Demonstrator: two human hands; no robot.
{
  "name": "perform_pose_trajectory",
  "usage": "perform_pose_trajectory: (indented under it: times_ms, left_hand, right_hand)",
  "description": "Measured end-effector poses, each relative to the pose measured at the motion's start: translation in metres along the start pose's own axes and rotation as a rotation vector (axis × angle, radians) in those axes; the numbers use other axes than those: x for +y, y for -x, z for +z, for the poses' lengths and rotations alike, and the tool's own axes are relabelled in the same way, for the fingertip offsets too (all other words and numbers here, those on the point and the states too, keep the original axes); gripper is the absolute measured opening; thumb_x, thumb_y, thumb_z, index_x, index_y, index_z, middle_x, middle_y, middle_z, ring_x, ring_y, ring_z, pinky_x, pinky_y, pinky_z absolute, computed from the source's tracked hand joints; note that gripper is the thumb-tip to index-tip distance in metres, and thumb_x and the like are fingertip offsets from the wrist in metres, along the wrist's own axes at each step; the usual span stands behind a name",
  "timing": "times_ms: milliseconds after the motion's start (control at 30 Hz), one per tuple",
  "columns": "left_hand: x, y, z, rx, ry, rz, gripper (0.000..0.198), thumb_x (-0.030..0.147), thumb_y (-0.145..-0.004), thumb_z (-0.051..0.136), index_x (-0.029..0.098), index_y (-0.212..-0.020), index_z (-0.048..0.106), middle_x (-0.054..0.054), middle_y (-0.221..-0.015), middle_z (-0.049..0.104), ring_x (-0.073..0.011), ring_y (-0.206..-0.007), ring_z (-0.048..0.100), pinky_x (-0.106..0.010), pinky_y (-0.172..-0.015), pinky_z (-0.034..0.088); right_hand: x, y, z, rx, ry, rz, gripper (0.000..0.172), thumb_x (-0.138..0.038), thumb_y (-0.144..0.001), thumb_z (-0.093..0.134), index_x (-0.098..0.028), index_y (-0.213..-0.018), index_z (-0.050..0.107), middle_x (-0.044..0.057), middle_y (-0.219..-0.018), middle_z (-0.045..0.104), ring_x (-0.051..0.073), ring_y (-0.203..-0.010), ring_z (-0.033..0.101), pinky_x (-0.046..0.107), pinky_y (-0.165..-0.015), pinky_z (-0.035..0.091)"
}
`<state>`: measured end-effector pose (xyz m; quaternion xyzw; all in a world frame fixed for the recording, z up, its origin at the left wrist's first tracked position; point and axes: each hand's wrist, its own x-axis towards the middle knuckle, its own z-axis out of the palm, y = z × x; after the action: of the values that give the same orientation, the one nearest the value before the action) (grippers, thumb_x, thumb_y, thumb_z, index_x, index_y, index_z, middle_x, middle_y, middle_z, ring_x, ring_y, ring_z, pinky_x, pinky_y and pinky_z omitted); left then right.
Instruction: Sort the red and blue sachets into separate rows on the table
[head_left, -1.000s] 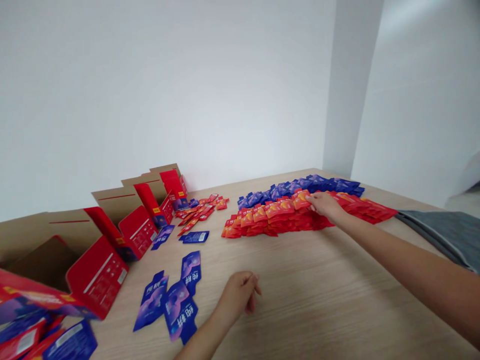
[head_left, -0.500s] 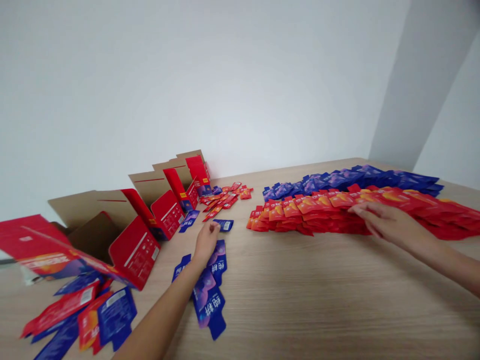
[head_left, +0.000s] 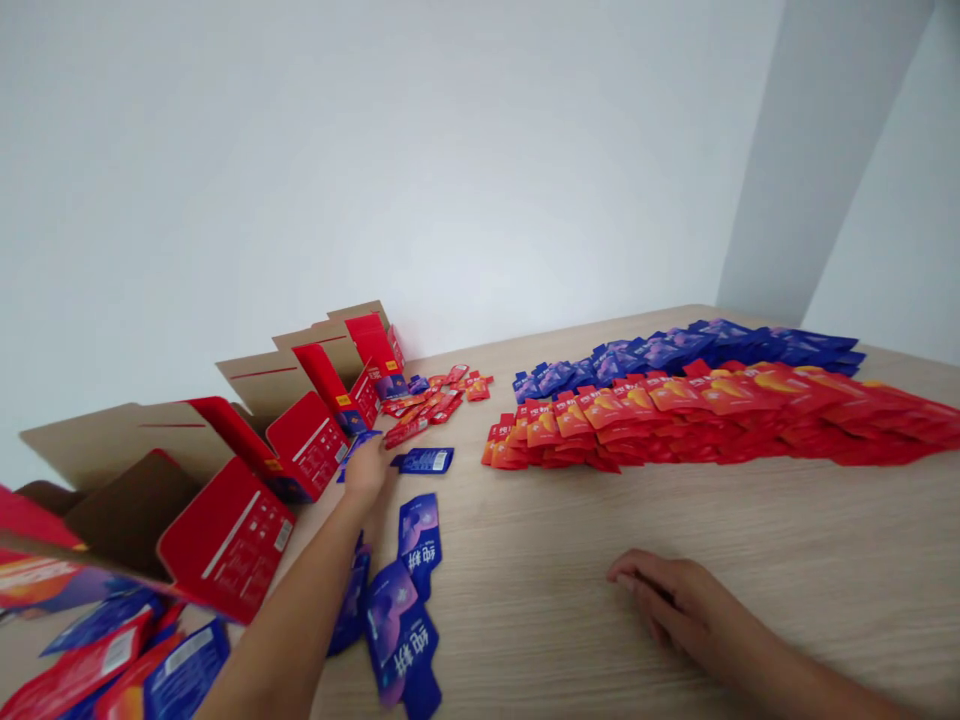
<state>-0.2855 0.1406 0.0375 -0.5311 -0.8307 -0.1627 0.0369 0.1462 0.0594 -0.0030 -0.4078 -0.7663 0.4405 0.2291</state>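
My left hand [head_left: 366,467] reaches over a blue pouch [head_left: 355,450] lying beside the red boxes. It covers part of that pouch; its fingers are mostly hidden, so their grip does not show. Just right of it lies another blue pouch [head_left: 426,460], barcode side up. Nearer to me, several blue pouches [head_left: 403,625] rest under and beside my left forearm. My right hand [head_left: 667,605] hovers low at the table's front, fingers loosely bent, thumb apart, holding nothing visible. Beyond it runs a long overlapping row of red pouches [head_left: 645,415].
Open red cartons [head_left: 225,535] stand in a row on the left, flaps up. A pile of mixed pouches [head_left: 112,670] lies at the front left. Small red packets [head_left: 427,405] are scattered near the far carton. Blue pouches [head_left: 675,350] overlap behind the red row, before the wall.
My right hand has left the red pouch row and come down towards me. My left hand has shifted left, from the barcode-side-up pouch to the one beside the cartons. The view has turned slightly.
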Motion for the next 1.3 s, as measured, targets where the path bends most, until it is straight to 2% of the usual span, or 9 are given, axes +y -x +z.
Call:
perform_pose_trajectory:
  times_ms: [167, 300, 367, 467, 633, 800, 867, 1067, 1300]
  left_hand:
    - [0.023, 0.068, -0.046, 0.067, 0.285, 0.341, 0.036, 0.03, -0.087, 0.031, 0.018, -0.106, 0.06, -0.006, -0.093, 0.067, -0.0177, -0.079, 0.063, -0.029, -0.075, 0.05]
    - [0.071, 0.134, -0.069, 0.049, 0.361, 0.784, 0.034, 0.027, -0.087, 0.036, 0.022, -0.107, 0.062, -0.007, -0.106, 0.066, -0.0194, -0.098, 0.061, -0.032, -0.089, 0.048]
    - [0.093, 0.156, -0.072, 0.04, 0.401, 0.972, 0.033, 0.024, -0.088, 0.036, 0.023, -0.109, 0.062, -0.008, -0.108, 0.066, -0.0185, -0.103, 0.059, -0.031, -0.092, 0.047]
    - [0.117, 0.17, -0.069, 0.09, 0.471, 1.071, 0.034, 0.021, -0.089, 0.036, 0.023, -0.113, 0.059, -0.007, -0.107, 0.066, -0.0167, -0.102, 0.06, -0.029, -0.09, 0.048]
    - [0.142, 0.176, -0.051, 0.066, 0.494, 1.05, 0.038, 0.021, -0.089, 0.035, 0.023, -0.124, 0.049, -0.009, -0.119, 0.059, -0.0185, -0.112, 0.054, -0.035, -0.095, 0.045]
    - [0.148, 0.184, -0.033, -0.005, 0.472, 0.838, 0.041, 0.027, -0.089, 0.037, 0.022, -0.129, 0.04, -0.012, -0.126, 0.053, -0.0196, -0.113, 0.053, -0.039, -0.095, 0.046]
    - [0.141, 0.185, -0.025, -0.063, 0.454, 0.797, 0.039, 0.025, -0.087, 0.038, 0.022, -0.126, 0.043, -0.011, -0.125, 0.053, -0.019, -0.112, 0.054, -0.038, -0.094, 0.046]
    - [0.101, 0.182, -0.009, -0.086, 0.441, 0.629, 0.038, 0.024, -0.084, 0.039, 0.021, -0.12, 0.047, -0.009, -0.113, 0.06, -0.0187, -0.098, 0.06, -0.037, -0.088, 0.049]
    - [0.04, 0.179, -0.015, -0.071, 0.366, 0.39, 0.038, 0.027, -0.085, 0.038, 0.017, -0.12, 0.048, -0.01, -0.118, 0.057, -0.0197, -0.108, 0.055, -0.037, -0.096, 0.042]
  right_hand:
    - [-0.011, -0.018, 0.004, -0.019, -0.451, 0.203, 0.043, -0.056, -0.078, 0.047, -0.017, -0.094, 0.056, 0.003, -0.065, 0.062, 0.014, -0.052, 0.057, 0.019, -0.039, 0.037]
    - [-0.047, -0.016, 0.002, -0.315, -0.947, 0.342, 0.057, -0.063, -0.084, 0.03, -0.015, -0.102, 0.052, 0.01, -0.079, 0.068, 0.014, -0.058, 0.063, 0.015, -0.035, 0.037]
    - [-0.063, -0.005, -0.001, -0.434, -1.067, 0.351, 0.051, -0.056, -0.087, 0.03, -0.013, -0.092, 0.056, 0.007, -0.069, 0.066, 0.01, -0.048, 0.058, 0.012, -0.031, 0.03]
    - [-0.072, 0.017, -0.006, -0.404, -1.187, 0.367, 0.032, -0.04, -0.085, 0.045, -0.012, -0.075, 0.056, 0.0, -0.051, 0.056, 0.003, -0.034, 0.041, 0.01, -0.029, 0.018]
    - [-0.058, 0.035, -0.032, 0.002, -1.1, 0.163, 0.026, -0.037, -0.069, 0.067, -0.014, -0.074, 0.054, -0.009, -0.041, 0.035, 0.0, -0.033, 0.019, 0.013, -0.033, 0.009]
    - [-0.03, 0.017, -0.105, 0.584, -0.708, 0.009, 0.038, -0.047, -0.07, 0.062, -0.019, -0.057, 0.039, -0.008, -0.042, 0.031, 0.003, -0.036, 0.019, 0.018, -0.035, 0.011]
    - [-0.019, 0.007, -0.134, 0.727, -0.587, 0.018, 0.037, -0.044, -0.075, 0.057, -0.02, -0.054, 0.038, -0.006, -0.043, 0.034, 0.004, -0.038, 0.024, 0.019, -0.036, 0.016]
    - [-0.007, -0.018, -0.168, 0.775, -0.502, 0.147, 0.027, -0.032, -0.079, 0.053, -0.02, -0.057, 0.044, -0.002, -0.047, 0.046, 0.006, -0.04, 0.033, 0.02, -0.04, 0.026]
    - [-0.011, -0.011, -0.146, 0.797, -0.438, 0.083, 0.005, -0.027, -0.079, 0.049, -0.023, -0.083, 0.048, 0.001, -0.061, 0.058, 0.011, -0.047, 0.04, 0.025, -0.044, 0.029]
